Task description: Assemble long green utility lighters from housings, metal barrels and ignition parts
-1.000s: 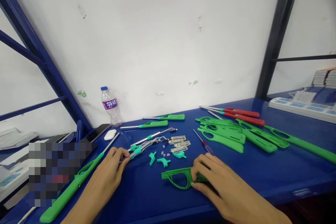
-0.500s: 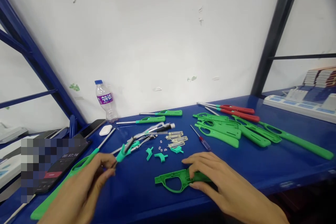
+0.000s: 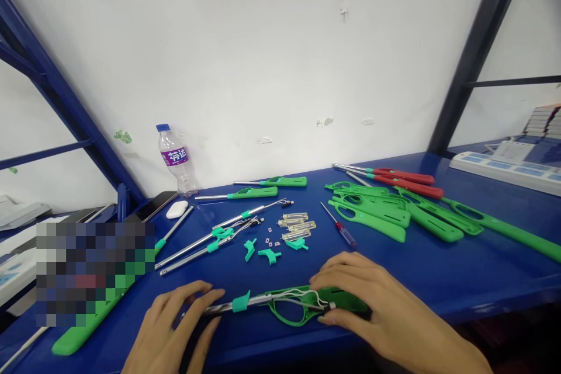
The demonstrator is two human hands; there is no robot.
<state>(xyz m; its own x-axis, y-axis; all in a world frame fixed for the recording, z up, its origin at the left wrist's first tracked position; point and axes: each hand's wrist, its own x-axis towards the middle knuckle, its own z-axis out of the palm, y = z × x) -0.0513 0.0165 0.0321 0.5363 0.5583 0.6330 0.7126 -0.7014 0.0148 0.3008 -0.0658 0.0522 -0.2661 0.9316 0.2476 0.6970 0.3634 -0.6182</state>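
Head view shows left grip (image 3: 175,318) pinching the metal tube (image 3: 262,299), now brought over the green shell (image 3: 348,299) which right grip (image 3: 366,298) holds.

Glossy plastic, bright metal

Near the front edge of the bench (image 3: 421,280), itself smooth, glossy blue: metal tube (image 3: 260,300), shiny, with teal plastic collar (image 3: 241,302); green half-shell (image 3: 339,296), smooth plastic. Mid-bench: screwdriver (image 3: 346,235), metal shaft, glossy translucent plastic handle. Rear edge: bottle (image 3: 176,156), clear shiny plastic; red lighters (image 3: 409,187), glossy plastic handles, metallic barrels.
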